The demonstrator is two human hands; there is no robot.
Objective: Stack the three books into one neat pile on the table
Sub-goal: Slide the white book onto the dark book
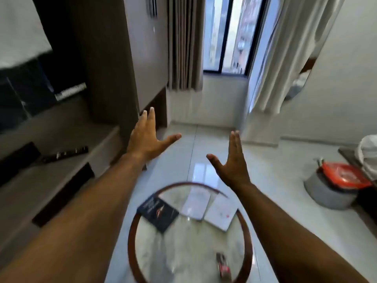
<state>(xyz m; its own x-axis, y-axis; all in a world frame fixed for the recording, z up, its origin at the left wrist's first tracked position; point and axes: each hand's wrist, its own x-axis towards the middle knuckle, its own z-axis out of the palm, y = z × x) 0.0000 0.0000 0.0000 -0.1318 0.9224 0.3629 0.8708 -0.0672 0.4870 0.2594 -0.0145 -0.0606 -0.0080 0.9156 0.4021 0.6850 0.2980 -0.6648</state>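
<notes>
Three books lie side by side at the far part of a round glass table with a brown wooden rim point(131, 237). A dark blue book point(158, 214) lies at the left, a pale white book point(195, 204) in the middle, and a white book with a small red mark point(221, 214) at the right. My left hand point(145, 137) is stretched out ahead, high above and beyond the table, fingers spread and holding nothing. My right hand point(234, 161) is raised beside it, also spread and holding nothing. Neither hand touches a book.
A small red and dark object point(223, 265) lies on the glass near the right front. A TV cabinet with a remote control point(71, 153) runs along the left. A grey stool with an orange lid point(336, 184) stands on the tiled floor at the right.
</notes>
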